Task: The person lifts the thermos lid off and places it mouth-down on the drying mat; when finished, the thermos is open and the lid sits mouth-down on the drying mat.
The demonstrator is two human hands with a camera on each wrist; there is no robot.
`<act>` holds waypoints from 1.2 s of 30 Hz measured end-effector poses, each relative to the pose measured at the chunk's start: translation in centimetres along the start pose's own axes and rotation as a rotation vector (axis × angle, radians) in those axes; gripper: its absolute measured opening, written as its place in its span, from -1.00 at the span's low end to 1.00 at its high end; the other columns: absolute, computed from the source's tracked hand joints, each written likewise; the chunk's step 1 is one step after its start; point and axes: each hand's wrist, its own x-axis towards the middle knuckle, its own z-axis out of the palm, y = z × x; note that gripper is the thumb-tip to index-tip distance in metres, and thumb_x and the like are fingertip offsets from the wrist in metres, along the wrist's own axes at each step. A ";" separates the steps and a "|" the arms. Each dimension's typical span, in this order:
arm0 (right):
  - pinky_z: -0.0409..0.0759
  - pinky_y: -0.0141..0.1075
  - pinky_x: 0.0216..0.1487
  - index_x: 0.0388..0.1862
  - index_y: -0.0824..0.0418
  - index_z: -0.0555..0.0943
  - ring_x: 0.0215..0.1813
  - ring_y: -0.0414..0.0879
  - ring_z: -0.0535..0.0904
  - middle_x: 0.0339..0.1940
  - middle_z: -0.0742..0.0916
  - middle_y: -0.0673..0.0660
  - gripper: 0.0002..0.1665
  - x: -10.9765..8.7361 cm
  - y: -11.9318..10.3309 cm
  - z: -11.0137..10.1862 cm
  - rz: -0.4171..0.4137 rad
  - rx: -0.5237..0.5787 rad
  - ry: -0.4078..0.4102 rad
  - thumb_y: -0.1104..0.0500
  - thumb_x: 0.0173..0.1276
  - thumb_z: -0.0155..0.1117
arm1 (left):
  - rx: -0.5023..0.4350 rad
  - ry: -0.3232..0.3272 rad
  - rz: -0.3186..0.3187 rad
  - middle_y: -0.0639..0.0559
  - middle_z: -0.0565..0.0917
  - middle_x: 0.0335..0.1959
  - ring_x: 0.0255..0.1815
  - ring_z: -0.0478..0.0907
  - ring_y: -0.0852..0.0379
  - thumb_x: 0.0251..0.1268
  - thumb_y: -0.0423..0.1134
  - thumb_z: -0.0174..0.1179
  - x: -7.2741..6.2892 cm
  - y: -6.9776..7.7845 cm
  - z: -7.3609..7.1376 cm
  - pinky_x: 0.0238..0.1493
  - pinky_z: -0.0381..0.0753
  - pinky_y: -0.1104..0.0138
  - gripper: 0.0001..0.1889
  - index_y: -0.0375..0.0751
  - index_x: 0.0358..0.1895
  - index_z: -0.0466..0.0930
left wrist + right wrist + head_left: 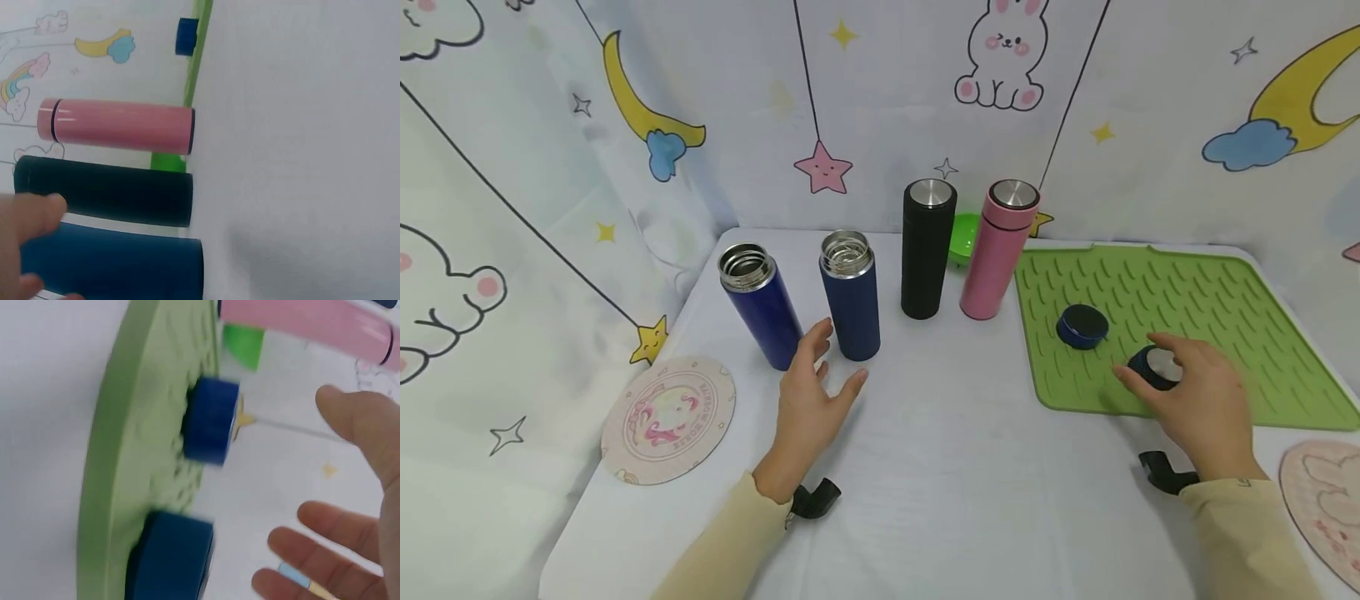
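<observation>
My right hand hovers over a dark blue bottle lid with a silver top, thumb and fingers spread to either side of it. The right wrist view shows those fingers apart from the lid. A second lid, blue with a black top, sits beside it on the green mat. With fingers loosely spread and nothing held, my left hand is in front of two lidless bottles. One is a shiny blue bottle, tilted-looking in the head view; the other is a navy bottle.
A black bottle and a pink bottle stand capped at the back, with a bright green dish behind them. Round patterned mats lie at the left and right table edges. A printed curtain hangs behind.
</observation>
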 end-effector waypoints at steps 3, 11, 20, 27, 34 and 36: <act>0.41 0.40 0.20 0.43 0.27 0.52 0.28 0.47 0.50 0.31 0.62 0.50 -0.14 -0.8 -1.3 0.2 -0.050 0.052 0.006 -0.12 0.27 0.55 | 0.027 0.033 0.103 -0.02 0.57 0.44 0.46 0.53 -0.05 0.18 -0.23 0.55 -0.8 0.5 -0.2 0.33 0.63 0.11 -0.25 -0.08 0.46 0.45; 0.50 0.31 0.19 0.42 0.16 0.55 0.33 0.38 0.54 0.31 0.67 0.35 -0.13 -2.6 -4.6 1.4 -0.165 0.163 0.002 0.03 0.13 0.67 | -0.028 -0.046 0.277 0.01 0.61 0.42 0.41 0.59 0.02 0.10 -0.23 0.60 -1.8 1.4 0.5 0.34 0.63 0.18 -0.21 -0.10 0.46 0.48; 0.57 -0.20 0.22 0.36 0.08 0.61 0.26 0.12 0.64 0.23 0.74 0.18 -0.13 -4.8 -6.8 2.4 -0.240 0.220 -0.030 0.08 0.03 0.73 | -0.097 -0.236 0.232 0.11 0.27 0.66 0.66 0.26 0.07 0.24 -0.08 0.51 -0.2 2.6 4.0 0.57 0.39 0.05 -0.01 0.00 0.66 0.10; 0.55 -0.46 0.07 0.24 0.07 0.66 0.05 -0.10 0.68 0.08 0.79 -0.01 -0.27 -6.3 -7.9 3.2 -0.275 0.222 -0.092 0.04 0.06 0.72 | -0.117 -0.223 0.116 0.08 0.00 0.74 0.76 -0.04 0.09 0.27 0.04 0.46 2.4 3.7 7.0 0.68 0.15 -0.08 0.12 0.12 0.72 -0.18; 0.43 -0.70 0.09 0.20 0.06 0.68 -0.01 -0.14 0.67 0.04 0.80 -0.05 -0.26 -7.4 -8.5 3.7 -0.325 0.283 -0.073 0.14 -0.01 0.74 | -0.171 -0.105 0.020 0.07 -0.13 0.76 0.78 -0.17 0.05 0.30 -0.01 0.45 5.9 4.8 9.2 0.71 0.02 -0.11 0.18 0.04 0.71 -0.32; 0.41 -0.73 0.10 0.20 0.06 0.68 -0.02 -0.13 0.67 0.04 0.81 -0.04 -0.25 -7.7 -8.6 3.8 -0.339 0.297 -0.066 0.16 -0.03 0.75 | -0.177 -0.079 0.019 0.04 -0.14 0.76 0.78 -0.17 0.04 0.31 -0.05 0.44 6.8 5.0 9.6 0.71 0.02 -0.11 0.18 0.01 0.71 -0.34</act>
